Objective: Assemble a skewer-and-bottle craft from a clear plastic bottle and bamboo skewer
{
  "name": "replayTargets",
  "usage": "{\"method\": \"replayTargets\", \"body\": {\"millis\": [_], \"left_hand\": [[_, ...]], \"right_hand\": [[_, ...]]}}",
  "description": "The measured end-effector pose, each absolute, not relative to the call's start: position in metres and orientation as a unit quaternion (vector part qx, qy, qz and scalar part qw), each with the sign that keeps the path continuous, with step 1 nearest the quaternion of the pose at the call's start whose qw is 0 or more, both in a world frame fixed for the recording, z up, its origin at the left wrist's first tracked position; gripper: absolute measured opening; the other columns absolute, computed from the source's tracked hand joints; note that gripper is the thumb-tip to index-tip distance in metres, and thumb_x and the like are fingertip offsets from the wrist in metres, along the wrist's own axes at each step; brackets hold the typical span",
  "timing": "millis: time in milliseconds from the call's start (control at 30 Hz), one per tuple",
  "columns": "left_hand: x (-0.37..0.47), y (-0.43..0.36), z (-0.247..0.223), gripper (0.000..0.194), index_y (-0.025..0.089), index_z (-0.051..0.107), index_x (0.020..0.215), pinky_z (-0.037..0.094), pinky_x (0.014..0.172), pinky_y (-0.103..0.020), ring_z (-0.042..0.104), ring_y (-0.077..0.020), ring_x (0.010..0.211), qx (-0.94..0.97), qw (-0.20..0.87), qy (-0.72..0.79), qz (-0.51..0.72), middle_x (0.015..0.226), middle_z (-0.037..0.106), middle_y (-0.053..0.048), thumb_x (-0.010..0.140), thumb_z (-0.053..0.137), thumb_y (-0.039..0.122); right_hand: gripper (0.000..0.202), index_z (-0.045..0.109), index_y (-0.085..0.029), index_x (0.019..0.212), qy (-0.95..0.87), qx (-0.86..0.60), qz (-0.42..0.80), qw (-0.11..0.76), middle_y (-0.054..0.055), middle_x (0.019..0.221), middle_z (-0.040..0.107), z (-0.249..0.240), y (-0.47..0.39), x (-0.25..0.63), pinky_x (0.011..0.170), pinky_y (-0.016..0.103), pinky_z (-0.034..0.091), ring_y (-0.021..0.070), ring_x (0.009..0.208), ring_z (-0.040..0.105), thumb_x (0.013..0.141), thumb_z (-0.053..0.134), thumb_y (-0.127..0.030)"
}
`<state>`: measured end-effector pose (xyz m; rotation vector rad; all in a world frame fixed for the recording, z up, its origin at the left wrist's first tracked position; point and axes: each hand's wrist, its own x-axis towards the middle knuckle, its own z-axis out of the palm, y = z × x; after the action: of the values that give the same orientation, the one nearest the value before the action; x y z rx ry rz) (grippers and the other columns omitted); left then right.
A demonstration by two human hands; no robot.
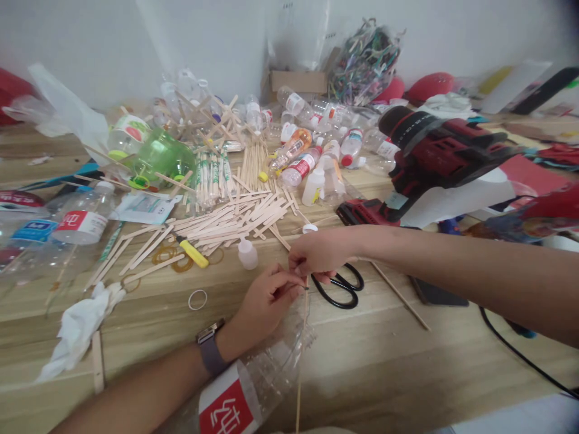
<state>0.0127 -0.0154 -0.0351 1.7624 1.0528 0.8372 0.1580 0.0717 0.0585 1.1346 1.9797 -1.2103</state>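
My left hand [271, 295], with a watch on the wrist, is closed in a pinch at a small dark piece [307, 288], too small to name. That piece sits against a thin wooden stick [299, 386], which runs down towards me. My right hand [319, 250] is curled closed at the stick's upper end, its fingertips almost touching the left ones. Below my left wrist lies a clear plastic bottle [271, 386] with a red and white label, its cut end beside the stick. Black-handled scissors [344, 295] lie under my right hand, their blades hidden.
Flat wooden sticks [235, 220] are heaped ahead, near a yellow-handled tool [194, 253] and a small white dropper bottle [247, 253]. A red and black power drill [443, 144] stands to the right. Plastic bottles [303, 166] crowd the back. A white glove [81, 328] lies left.
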Motion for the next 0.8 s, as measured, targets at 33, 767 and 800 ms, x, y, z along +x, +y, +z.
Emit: {"method": "replayTargets", "body": {"millis": [33,767,800], "left_hand": [[0.013,-0.015,-0.035,0.019,0.018,0.071,0.086,0.04,0.066,-0.024,0.052,-0.0142,0.072,0.713,0.444,0.424,0.339,0.08,0.06,-0.002,0.088,0.054,0.026],[0.014,-0.018,-0.035,0.017,0.016,0.066,0.083,0.045,0.068,-0.026,0.06,-0.0161,0.074,0.694,0.431,0.471,0.334,0.08,0.069,-0.003,0.086,0.053,0.026],[0.014,-0.018,-0.035,0.016,0.016,0.066,0.082,0.045,0.068,-0.026,0.06,-0.0159,0.073,0.695,0.428,0.473,0.333,0.079,0.068,-0.003,0.086,0.053,0.025]], "right_hand": [[0.015,0.067,-0.013,0.081,0.741,0.423,-0.444,0.272,-0.004,0.049,0.055,0.058,0.071,0.159,0.048,0.021,0.036,0.0087,0.043,0.049,0.081,0.052,-0.011],[0.016,0.069,-0.011,0.072,0.754,0.423,-0.413,0.287,-0.001,0.057,0.063,0.064,0.074,0.15,0.05,0.022,0.044,0.009,0.045,0.054,0.078,0.055,-0.012],[0.014,0.068,-0.012,0.07,0.754,0.423,-0.41,0.289,-0.002,0.052,0.06,0.064,0.075,0.15,0.05,0.023,0.043,0.0097,0.044,0.053,0.077,0.056,-0.014]]}}
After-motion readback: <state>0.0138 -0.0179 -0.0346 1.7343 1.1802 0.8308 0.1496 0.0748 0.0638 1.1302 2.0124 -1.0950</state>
